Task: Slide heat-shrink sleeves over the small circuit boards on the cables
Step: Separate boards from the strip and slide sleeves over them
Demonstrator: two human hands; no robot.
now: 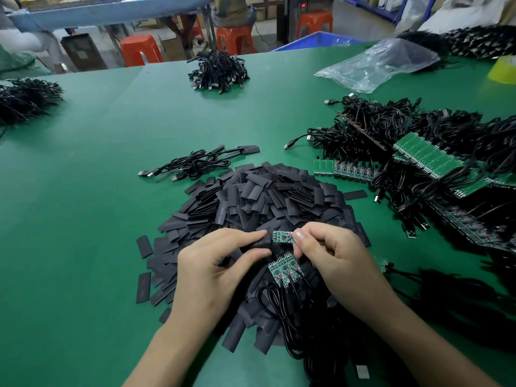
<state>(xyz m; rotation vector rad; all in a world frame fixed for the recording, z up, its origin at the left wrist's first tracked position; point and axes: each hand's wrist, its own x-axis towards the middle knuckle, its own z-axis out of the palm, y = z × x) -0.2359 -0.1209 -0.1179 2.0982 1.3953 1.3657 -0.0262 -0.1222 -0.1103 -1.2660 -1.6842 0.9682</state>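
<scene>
My left hand [215,263] pinches a black heat-shrink sleeve [261,243] between thumb and forefinger. My right hand [332,255] pinches the right end of a small green circuit board [282,237], whose left end meets the sleeve's mouth. Below it hangs a strip of a few joined green boards [283,268] with black cables [279,305] trailing toward me. Both hands hover over a large pile of flat black sleeves [259,196] on the green table [83,219].
Finished cables [195,163] lie left of the pile's far edge. Tangled black USB cables with green board panels [424,155] fill the right side. A cable bundle [217,71] sits at the far middle, another [25,99] far left. A clear plastic bag [377,65] lies far right.
</scene>
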